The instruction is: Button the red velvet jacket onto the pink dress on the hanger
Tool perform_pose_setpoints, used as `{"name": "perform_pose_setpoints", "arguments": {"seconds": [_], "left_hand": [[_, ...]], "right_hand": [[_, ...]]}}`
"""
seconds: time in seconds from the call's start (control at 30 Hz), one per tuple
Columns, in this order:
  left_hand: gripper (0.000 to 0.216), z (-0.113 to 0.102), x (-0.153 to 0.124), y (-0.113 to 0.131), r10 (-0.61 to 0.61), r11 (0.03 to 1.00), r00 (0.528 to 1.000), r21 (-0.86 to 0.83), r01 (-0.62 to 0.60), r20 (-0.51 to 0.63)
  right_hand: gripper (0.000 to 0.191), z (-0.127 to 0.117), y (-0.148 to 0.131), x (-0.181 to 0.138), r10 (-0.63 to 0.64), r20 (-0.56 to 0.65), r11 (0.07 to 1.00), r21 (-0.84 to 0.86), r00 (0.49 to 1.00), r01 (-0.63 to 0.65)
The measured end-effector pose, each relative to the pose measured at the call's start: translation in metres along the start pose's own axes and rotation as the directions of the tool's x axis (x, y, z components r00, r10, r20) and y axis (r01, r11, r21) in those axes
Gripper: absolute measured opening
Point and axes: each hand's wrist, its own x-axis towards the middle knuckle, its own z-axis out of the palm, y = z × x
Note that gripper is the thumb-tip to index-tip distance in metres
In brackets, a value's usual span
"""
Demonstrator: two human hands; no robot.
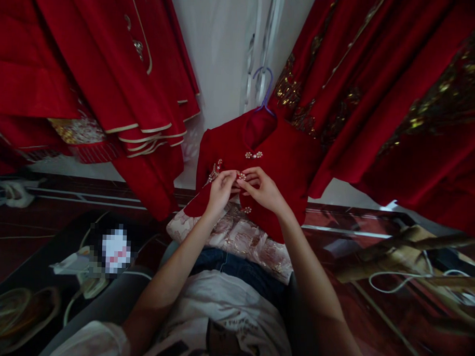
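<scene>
A small red jacket (pixel 285 159) hangs on a purple hanger (pixel 265 88) in front of me, over a pale pink embroidered skirt (pixel 243 238) that rests on my lap. My left hand (pixel 221 188) and my right hand (pixel 260 189) meet at the jacket's front opening, fingers pinched on a pearl button clasp (pixel 241 176). Another pearl clasp (pixel 253 154) sits closed just above, near the collar. A beaded ornament (pixel 215 172) lies on the jacket just left of my left hand.
Red gowns with gold trim (pixel 119 91) hang at the left, and red gowns with gold embroidery (pixel 380 100) at the right. A white wall (pixel 222 53) stands behind. Cables and a power strip (pixel 73 265) lie on the dark floor at left; wooden pieces and a white cord (pixel 406 267) lie at right.
</scene>
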Motion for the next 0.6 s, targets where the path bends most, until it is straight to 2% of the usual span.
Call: {"name": "perform_pose_setpoints", "arguments": {"seconds": [0.07, 0.13, 0.2, 0.3, 0.33, 0.4, 0.47, 0.6], "left_hand": [[0.028, -0.002, 0.001, -0.002, -0.008, 1.0, 0.997, 0.022, 0.006, 0.072], [0.025, -0.007, 0.006, -0.004, 0.032, 0.995, 0.996, 0.095, -0.04, 0.089], [0.019, -0.015, 0.016, -0.006, 0.164, 0.957, 0.986, 0.24, -0.162, 0.01], [0.021, -0.032, 0.041, -0.013, 0.386, 0.852, 0.907, 0.443, -0.28, -0.168], [0.027, -0.038, 0.05, -0.016, 0.398, 0.844, 0.894, 0.464, -0.27, -0.204], [0.034, -0.047, 0.066, -0.024, 0.338, 0.869, 0.916, 0.445, -0.216, -0.216], [0.037, -0.053, 0.075, -0.029, 0.274, 0.899, 0.944, 0.398, -0.184, -0.182], [0.028, -0.058, 0.078, -0.028, 0.236, 0.94, 0.963, 0.282, -0.192, -0.13]], "right_hand": [[0.035, 0.004, 0.01, 0.003, -0.004, -0.026, 1.0, -0.029, 1.0, 0.003], [0.032, 0.006, 0.017, 0.006, -0.016, -0.068, 0.999, -0.043, 0.998, 0.013], [0.032, 0.004, 0.017, 0.008, -0.018, -0.108, 0.999, -0.033, 0.994, 0.015], [0.035, 0.0, 0.01, 0.009, 0.011, -0.123, 1.0, 0.027, 0.992, -0.007], [0.035, -0.002, 0.006, 0.008, 0.028, -0.117, 0.998, 0.059, 0.993, -0.022], [0.034, -0.005, 0.0, 0.006, 0.066, -0.098, 0.991, 0.122, 0.993, -0.053], [0.032, -0.008, -0.005, 0.005, 0.092, -0.065, 0.981, 0.175, 0.994, -0.08], [0.029, -0.006, -0.006, 0.008, 0.081, 0.016, 0.969, 0.233, 0.997, -0.083]]}}
